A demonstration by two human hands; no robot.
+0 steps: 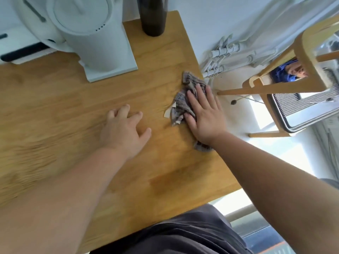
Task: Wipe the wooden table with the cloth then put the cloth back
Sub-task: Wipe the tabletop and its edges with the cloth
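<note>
The cloth [180,102] lies crumpled on the table [77,99], close to the table's right edge. The right hand [205,114] is laid flat on the cloth with the fingers straight and spread, pressing it down without grasping. The fingertips reach almost to the edge, and a small part of the cloth shows under the wrist. A pale tag [167,113] sticks out of the cloth at 9 o'clock; any writing on it cannot be read.

The left hand [124,131] is at 8 o'clock from the cloth, apart from it. Its fingers are loosely bent, the tips rest on the wood, and nothing is held.

The right edge runs slanted from 12 o'clock down to 4 o'clock of the picture, where it meets the near edge. Bare wood is seen from the left hand toward 9 o'clock, and toward 6 o'clock down to the near edge.

At 11 o'clock from the cloth a white kettle [88,33] stands on a square base, well apart. A dark bottle [153,17] stands at 12 o'clock by the wall. Past the right edge, white cables [220,55] lie on the floor and a wooden chair [286,87] stands near.
</note>
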